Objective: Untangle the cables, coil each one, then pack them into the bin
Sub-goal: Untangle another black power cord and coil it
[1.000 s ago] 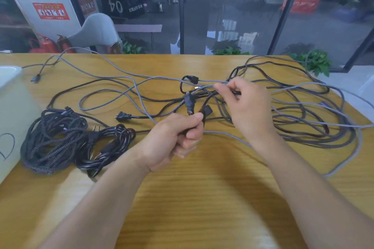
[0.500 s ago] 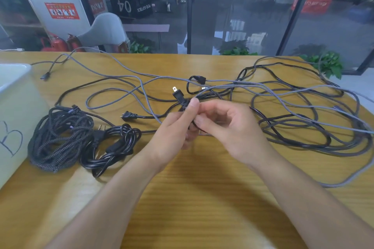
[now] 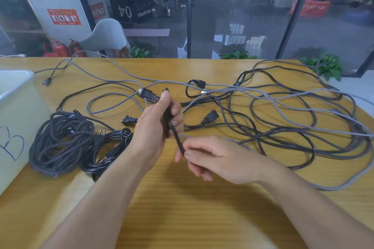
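Note:
A tangle of black and grey cables (image 3: 283,119) sprawls over the right half of the wooden table (image 3: 182,218). My left hand (image 3: 155,121) grips a black power cable (image 3: 178,139) just behind its plug (image 3: 148,94), which sticks out up and to the left. My right hand (image 3: 212,159) pinches the same cable a little lower, near the table top. Two coiled cables lie at the left: a braided one (image 3: 60,143) and a black one (image 3: 109,149). The white bin (image 3: 18,107) stands at the far left.
A black socket end (image 3: 211,117) and a loose two-pin plug (image 3: 128,120) lie on the table behind my hands. A grey cable (image 3: 85,64) trails to the far left edge. Glass wall, chair (image 3: 107,38) and plants stand beyond the table.
My hands, together at the knot before, have drawn apart. The left now holds the plug end raised; the right has slid down the black cable toward me.

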`<state>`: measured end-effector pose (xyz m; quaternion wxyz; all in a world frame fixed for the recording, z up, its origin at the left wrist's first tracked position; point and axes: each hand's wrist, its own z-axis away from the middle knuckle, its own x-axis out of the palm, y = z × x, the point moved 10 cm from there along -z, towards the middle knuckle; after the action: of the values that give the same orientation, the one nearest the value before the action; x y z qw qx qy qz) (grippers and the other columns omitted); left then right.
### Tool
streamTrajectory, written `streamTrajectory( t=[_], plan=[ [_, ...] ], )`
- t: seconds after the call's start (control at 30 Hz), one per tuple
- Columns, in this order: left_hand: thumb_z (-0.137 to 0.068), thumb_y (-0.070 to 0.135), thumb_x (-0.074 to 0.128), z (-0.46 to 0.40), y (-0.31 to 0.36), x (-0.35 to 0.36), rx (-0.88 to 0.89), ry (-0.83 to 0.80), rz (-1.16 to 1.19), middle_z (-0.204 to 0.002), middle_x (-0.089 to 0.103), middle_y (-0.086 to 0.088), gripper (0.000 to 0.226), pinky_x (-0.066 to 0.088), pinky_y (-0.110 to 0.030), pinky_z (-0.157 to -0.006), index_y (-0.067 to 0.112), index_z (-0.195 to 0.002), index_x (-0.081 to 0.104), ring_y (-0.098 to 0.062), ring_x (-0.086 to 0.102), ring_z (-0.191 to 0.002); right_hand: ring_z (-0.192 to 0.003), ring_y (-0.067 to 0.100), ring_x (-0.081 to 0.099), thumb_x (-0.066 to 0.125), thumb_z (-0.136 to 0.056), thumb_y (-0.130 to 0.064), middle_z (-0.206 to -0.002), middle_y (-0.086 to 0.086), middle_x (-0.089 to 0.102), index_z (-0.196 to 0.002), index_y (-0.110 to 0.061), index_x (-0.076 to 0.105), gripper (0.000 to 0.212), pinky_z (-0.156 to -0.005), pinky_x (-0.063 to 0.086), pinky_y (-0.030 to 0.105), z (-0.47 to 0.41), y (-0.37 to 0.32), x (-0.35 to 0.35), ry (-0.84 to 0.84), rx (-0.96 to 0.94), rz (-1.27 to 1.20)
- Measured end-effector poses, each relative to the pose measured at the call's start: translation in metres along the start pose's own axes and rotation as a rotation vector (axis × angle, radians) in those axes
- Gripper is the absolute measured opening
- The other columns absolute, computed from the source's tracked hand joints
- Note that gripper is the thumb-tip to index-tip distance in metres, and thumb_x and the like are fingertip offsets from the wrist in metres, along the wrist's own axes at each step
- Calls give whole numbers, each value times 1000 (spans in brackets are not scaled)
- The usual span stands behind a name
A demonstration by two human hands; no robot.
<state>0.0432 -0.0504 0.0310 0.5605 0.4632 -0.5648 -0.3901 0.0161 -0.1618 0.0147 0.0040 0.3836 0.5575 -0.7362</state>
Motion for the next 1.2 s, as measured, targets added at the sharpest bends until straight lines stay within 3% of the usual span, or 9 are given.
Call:
streamTrajectory(
  t=[0.27, 0.4, 0.5, 0.6, 0.73, 0.8, 0.9, 1.03, 1.2],
  plan=[
    [-110, 42, 34, 14, 1, 41, -44, -264, 200, -61, 31, 1, 46, 42, -30, -61, 18, -72, 42, -20, 35, -56, -56, 6, 53, 44, -111, -36, -74, -2, 71, -103, -26, 73, 31, -57, 40, 16, -6, 12, -4, 7, 26, 195],
    [-105, 47, 38, 21, -5, 52, -99, -396, 119, -56, 25, 7, 46, 29, -25, -49, 23, -67, 42, -11, 22, -47, -61, 11, 57, 28, -98, -74, -61, -4, 63, -77, -23, 69, 68, -67, 48, 30, -9, 19, -18, 64, 93, 612],
    [-102, 45, 37, 27, -4, 55, -114, -454, 15, -53, 24, 9, 45, 19, -26, -48, 25, -62, 40, -10, 18, -46, -60, 18, 52, 19, -82, -90, -58, -1, 57, -67, -17, 60, 85, -60, 42, 34, -4, 32, -70, 276, 205, 910],
    [-103, 43, 35, 29, -1, 58, -75, -497, -105, -53, 24, 9, 46, 16, -28, -51, 26, -61, 39, -12, 16, -48, -50, 13, 40, 32, -88, -82, -52, -4, 44, -60, -16, 49, 74, -54, 29, 32, 12, 41, -106, 404, 213, 732],
    [-102, 44, 37, 26, -1, 49, -87, -444, -156, -54, 23, 7, 46, 18, -27, -50, 26, -60, 38, -14, 14, -49, -63, 6, 49, 63, -97, -54, -66, -8, 56, -76, -24, 70, 37, -67, 39, 30, 32, 58, -103, 214, 210, 229],
    [-102, 43, 37, 25, -2, 48, -86, -442, -161, -54, 22, 7, 46, 18, -27, -50, 25, -60, 37, -14, 14, -49, -64, 6, 56, 62, -93, -62, -67, -10, 63, -78, -27, 74, 40, -65, 45, 34, 41, 68, -115, 275, 319, 355],
    [-103, 41, 36, 29, -11, 62, -86, -505, -204, -54, 23, 5, 46, 15, -27, -50, 25, -60, 38, -12, 16, -49, -63, 11, 61, 50, -72, -91, -60, -8, 64, -66, -24, 68, 70, -56, 44, 30, 58, 55, -158, 737, 465, 712],
    [-103, 45, 39, 33, -31, 77, -81, -551, -410, -56, 26, 2, 49, 19, -25, -48, 18, -63, 38, -16, 19, -53, -52, 12, 50, 69, -82, -71, -52, -7, 54, -66, -18, 59, 56, -53, 35, 30, 65, 15, -152, 1145, 152, 610],
    [-108, 50, 42, 21, -33, 58, -73, -356, -446, -62, 22, 2, 52, 21, -20, -48, 15, -70, 33, -14, 19, -54, -52, 13, 46, 64, -103, -32, -55, -5, 53, -78, -20, 67, 28, -53, 31, 22, 50, -5, -119, 982, -99, 266]
  ],
)
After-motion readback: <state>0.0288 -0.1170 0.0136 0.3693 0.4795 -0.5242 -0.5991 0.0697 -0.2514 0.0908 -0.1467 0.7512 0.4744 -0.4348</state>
